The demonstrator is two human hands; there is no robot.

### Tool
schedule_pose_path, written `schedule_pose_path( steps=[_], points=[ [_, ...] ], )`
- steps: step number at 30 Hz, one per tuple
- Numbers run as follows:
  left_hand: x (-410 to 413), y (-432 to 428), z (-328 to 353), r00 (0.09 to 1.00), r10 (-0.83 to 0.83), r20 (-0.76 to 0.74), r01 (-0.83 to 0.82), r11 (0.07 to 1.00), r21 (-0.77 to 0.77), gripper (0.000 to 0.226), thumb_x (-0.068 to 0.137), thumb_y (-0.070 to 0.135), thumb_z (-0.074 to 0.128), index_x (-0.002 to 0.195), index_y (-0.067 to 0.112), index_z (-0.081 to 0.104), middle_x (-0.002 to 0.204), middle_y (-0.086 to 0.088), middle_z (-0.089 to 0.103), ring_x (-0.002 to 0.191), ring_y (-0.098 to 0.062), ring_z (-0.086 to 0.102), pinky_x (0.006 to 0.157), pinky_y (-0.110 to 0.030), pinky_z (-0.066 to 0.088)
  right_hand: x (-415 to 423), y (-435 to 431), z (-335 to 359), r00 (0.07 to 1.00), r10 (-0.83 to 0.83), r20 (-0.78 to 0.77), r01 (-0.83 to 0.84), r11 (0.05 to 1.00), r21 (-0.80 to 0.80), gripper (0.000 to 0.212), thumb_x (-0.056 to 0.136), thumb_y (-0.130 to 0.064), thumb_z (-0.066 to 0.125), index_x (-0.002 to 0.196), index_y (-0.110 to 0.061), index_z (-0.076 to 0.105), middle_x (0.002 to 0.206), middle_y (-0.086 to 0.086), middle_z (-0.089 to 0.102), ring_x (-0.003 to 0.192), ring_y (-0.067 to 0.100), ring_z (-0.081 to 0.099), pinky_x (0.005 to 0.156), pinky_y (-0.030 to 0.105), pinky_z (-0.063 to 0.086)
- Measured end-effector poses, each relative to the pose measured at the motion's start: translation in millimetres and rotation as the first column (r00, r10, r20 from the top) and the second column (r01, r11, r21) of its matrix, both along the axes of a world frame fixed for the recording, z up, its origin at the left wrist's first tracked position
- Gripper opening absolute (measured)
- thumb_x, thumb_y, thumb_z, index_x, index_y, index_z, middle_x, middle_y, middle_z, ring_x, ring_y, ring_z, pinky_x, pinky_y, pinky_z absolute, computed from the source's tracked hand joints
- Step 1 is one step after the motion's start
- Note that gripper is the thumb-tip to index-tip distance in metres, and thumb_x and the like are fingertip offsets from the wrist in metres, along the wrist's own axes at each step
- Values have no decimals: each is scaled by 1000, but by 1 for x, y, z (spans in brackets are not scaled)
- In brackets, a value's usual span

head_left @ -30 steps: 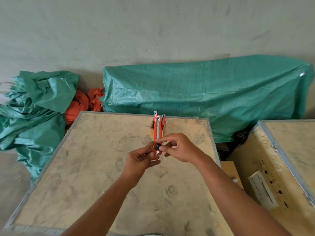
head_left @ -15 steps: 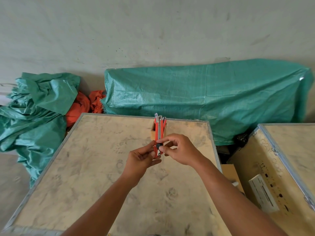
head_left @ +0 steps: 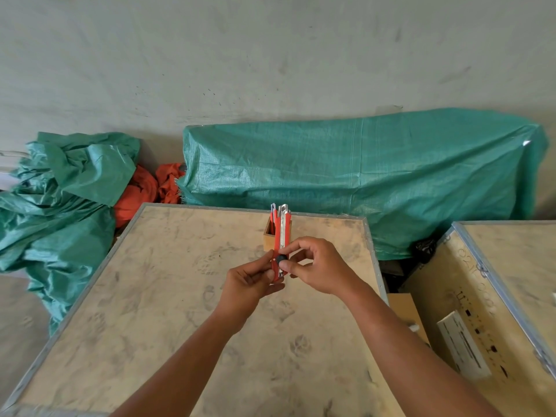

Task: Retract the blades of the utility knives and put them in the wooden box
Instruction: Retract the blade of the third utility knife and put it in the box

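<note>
From the head camera, the only view there was, the person had a red utility knife (head_left: 281, 248) held upright over the plywood crate top (head_left: 168, 296), pointing away from them toward the wall. Left hand (head_left: 251, 282) was pinching the lower end of the handle to steady it, I'd guess, while the right hand (head_left: 316, 267) had thumb and forefinger closed on the black knob (head_left: 281, 259) on the knife's face, probably the lock or slider for pulling the blade in. Couldn't tell if the blade was in yet, since the tip overlapped what was behind it. Just past the knife sat the small wooden box (head_left: 268, 237), already holding a few other red knives standing on end, so it was a short reach to drop this one in.
</note>
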State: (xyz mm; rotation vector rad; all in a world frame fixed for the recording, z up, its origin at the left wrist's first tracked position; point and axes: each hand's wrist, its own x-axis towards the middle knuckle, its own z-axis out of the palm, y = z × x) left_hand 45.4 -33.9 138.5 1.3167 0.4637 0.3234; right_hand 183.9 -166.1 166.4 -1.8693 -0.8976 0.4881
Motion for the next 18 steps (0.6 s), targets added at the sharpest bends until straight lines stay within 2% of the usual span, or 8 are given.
schedule_pose_path(
  steps=[3,5,7,9,11,15,18],
  points=[
    [2,2,0,1000,-17,-4,17,1000,16,42,93,-7,58,131,10,62,110,-11,76,104,-29,73,87,-45,60,-1,2,-4,997,-67,35,66,998,10,22,77,-26,89,85,-24,69,96,-13,75,83,7,75,71,19,60],
    [3,3,-1,1000,-17,-14,17,1000,20,42,93,-7,57,131,11,63,105,-9,77,103,-28,73,87,-44,60,0,3,-7,996,-85,40,84,996,20,24,77,-31,89,85,-20,69,94,-11,76,82,7,74,72,21,60],
    [4,5,-4,999,-14,-30,15,1000,21,42,93,-8,57,131,10,63,106,-9,77,102,-29,73,86,-44,61,3,5,-10,996,-86,-17,87,995,42,20,82,-32,85,94,-21,73,100,-8,75,86,10,75,74,28,64],
    [6,7,-9,999,-17,-50,18,1000,17,41,93,-8,56,130,9,63,108,-10,77,102,-30,73,86,-45,61,9,6,-11,992,-93,-87,99,993,67,22,88,-25,79,110,-24,74,112,-3,74,91,14,76,74,36,67],
    [9,8,-13,997,-33,-73,34,999,18,41,93,-9,56,128,12,65,111,-11,76,103,-30,72,86,-44,61,18,8,-13,990,-114,-89,120,990,73,30,92,-16,75,120,-24,72,117,2,72,92,16,77,72,37,67],
    [26,16,-20,991,-56,-123,62,997,48,43,94,-9,54,126,18,65,112,-5,77,103,-25,73,85,-41,61,44,17,-12,984,-118,-131,129,989,76,34,91,-5,74,120,-24,74,111,6,73,84,18,78,69,32,67],
    [48,27,-25,984,-55,-169,67,996,66,38,97,-1,53,130,16,64,116,-4,75,107,-22,72,87,-43,61,66,28,-13,977,-136,-163,147,988,53,34,90,0,74,116,-21,74,107,5,74,83,21,78,68,29,66]
  ],
)
